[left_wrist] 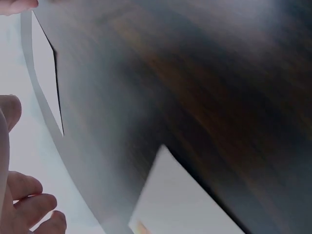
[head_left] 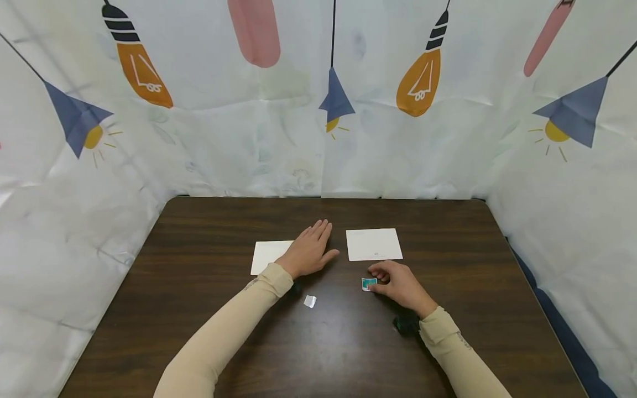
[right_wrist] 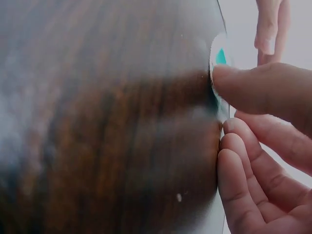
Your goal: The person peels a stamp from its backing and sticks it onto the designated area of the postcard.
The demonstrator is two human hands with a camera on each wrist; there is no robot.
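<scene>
My right hand [head_left: 400, 284] pinches a small teal postage stamp [head_left: 369, 284] with a white border, just in front of the right white envelope-like card [head_left: 374, 245]. In the right wrist view the thumb lies over the stamp [right_wrist: 220, 56], whose edge looks scalloped. My left hand [head_left: 308, 251] is spread with straight fingers across the right end of the other white card [head_left: 269, 255], covering part of it. That card's corner [left_wrist: 180, 195] shows low in the left wrist view, with the fingers of the left hand [left_wrist: 29, 207] at its left.
A small whitish square of paper [head_left: 310, 301] lies on the dark wooden table [head_left: 318, 354], between the forearms. White cloth [head_left: 288, 149] printed with lamps and bulbs hangs behind and on both sides of the table.
</scene>
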